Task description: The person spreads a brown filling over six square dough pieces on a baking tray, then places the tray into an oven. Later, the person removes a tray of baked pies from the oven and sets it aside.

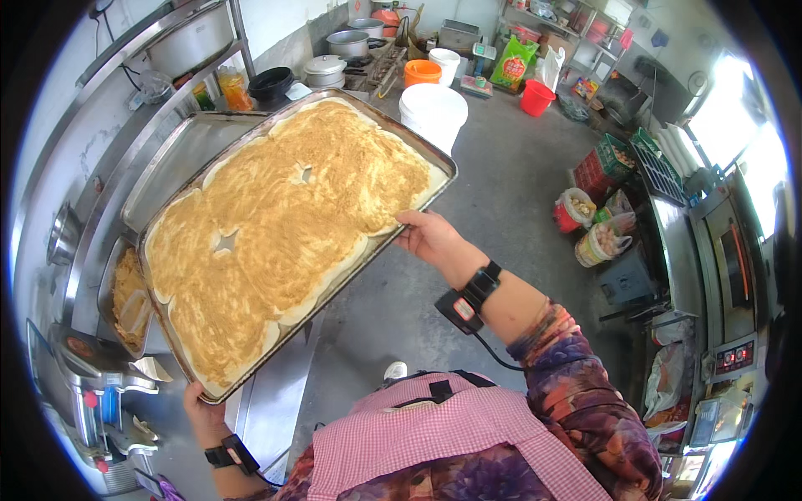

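Note:
Between my two hands I hold up a large rectangular baking tray (pixel 338 290), tilted, with a dark metal rim. A pale sheet of dough (pixel 284 213) fills most of it, smeared with a tan-brown paste and torn by two small holes. My right hand (pixel 430 240) grips the rim on the right side, thumb on the upper edge. At the near left corner, my left hand (pixel 203 409) holds the rim from below; its fingers are partly hidden under the tray. Each wrist wears a black strap with a small box.
Behind the tray, another metal tray (pixel 154 179) rests on the steel bench. A pan of brown crumbly filling (pixel 128 292) sits at the left. White bucket (pixel 434 108), orange bucket (pixel 422 73) and red bucket (pixel 536 98) stand on the floor ahead. An oven (pixel 727 267) lines the right.

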Demonstrator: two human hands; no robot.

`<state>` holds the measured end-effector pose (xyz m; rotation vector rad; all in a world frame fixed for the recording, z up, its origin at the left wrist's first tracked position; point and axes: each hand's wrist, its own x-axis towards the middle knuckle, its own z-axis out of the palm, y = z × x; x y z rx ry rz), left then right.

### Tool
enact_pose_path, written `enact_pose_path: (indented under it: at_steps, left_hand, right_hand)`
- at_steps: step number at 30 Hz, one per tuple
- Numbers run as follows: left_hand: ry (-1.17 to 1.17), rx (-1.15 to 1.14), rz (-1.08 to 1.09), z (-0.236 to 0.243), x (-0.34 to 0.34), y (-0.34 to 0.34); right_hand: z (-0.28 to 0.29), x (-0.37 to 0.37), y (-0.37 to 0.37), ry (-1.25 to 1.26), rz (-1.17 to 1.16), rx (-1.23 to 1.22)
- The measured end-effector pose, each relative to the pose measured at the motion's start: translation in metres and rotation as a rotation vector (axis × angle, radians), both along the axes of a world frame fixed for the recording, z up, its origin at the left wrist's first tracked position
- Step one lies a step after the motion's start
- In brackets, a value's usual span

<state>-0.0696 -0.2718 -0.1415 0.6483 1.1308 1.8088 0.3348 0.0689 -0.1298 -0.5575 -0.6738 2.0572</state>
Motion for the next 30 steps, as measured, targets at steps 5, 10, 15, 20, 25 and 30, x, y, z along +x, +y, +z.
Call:
enact_pose_path:
  at_steps: [5,10,15,20,25,30]
  left_hand:
    - [0.003,0.052,0.042,-0.018,-0.019,0.013]
    - [0.032,0.019,-0.062,-0.010,-0.035,0.025]
    - [-0.002,-0.078,-0.068,0.018,-0.077,0.046]
    - [0.048,-0.148,-0.397,0.053,-0.147,0.094]
    - [0.290,0.028,-0.585,0.080,-0.204,0.185]
    - [-0.476,-0.181,-0.940,0.141,-0.228,0.264]
  right_hand:
    - [-0.005,0.012,-0.027,0.061,-0.042,-0.043]
    - [-0.005,0.017,-0.060,0.072,-0.197,0.002]
    - [0.005,-0.005,-0.101,0.033,-0.338,-0.084]
    - [0.057,-0.022,-0.129,-0.024,-0.482,-0.281]
    - [0.120,-0.072,-0.160,-0.039,-0.731,-0.341]
    - [0.165,-0.138,-0.197,-0.099,-0.960,-0.381]
